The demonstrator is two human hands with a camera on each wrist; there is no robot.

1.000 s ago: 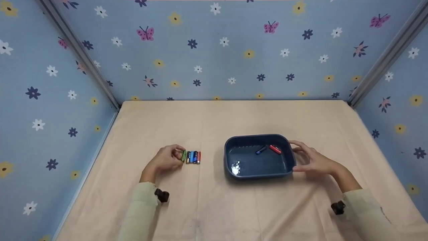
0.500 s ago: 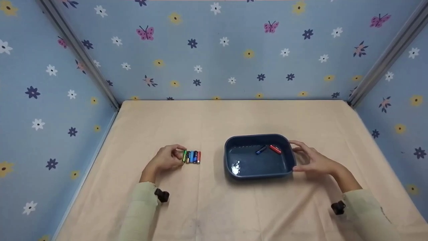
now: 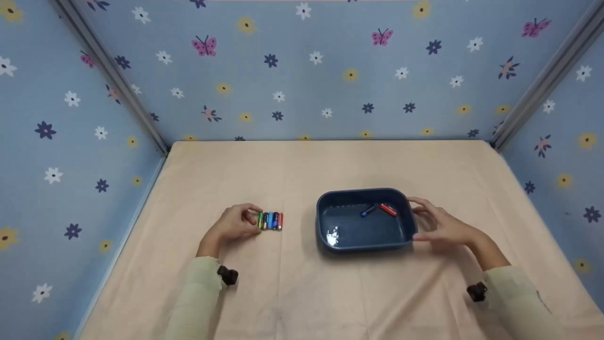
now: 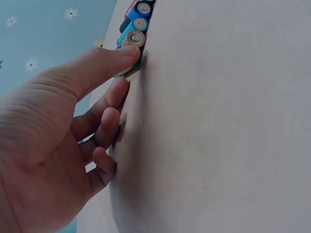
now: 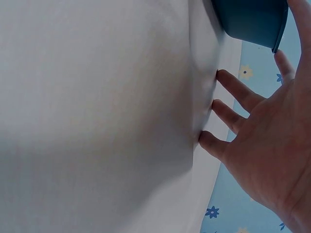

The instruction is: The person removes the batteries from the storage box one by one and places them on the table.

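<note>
My left hand [image 3: 232, 220] pinches a green battery [image 3: 260, 220] between thumb and forefinger at the left end of a battery row. Beside it stand a black battery with a gold end [image 4: 136, 38], a light blue battery [image 3: 270, 221], a dark blue battery [image 3: 276, 221] and a red battery [image 3: 281, 221], side by side. To the right is a dark blue rectangular container [image 3: 363, 248]. Inside it lie a dark blue battery [image 3: 368, 210] and a red battery [image 3: 388, 210]. My right hand [image 3: 446, 228], fingers spread, touches the container's right end with thumb and forefinger.
A peach cloth [image 3: 306, 293] with soft creases covers the table. Blue flowered walls [image 3: 302, 71] stand at the back and both sides, with grey metal posts [image 3: 113, 75] at the corners. A small black device [image 3: 228, 275] sits at each wrist.
The green battery has moved slightly right and straightened, from tilted to lined up against the row, with my left hand still pinching it. The right hand and container have stayed put.
</note>
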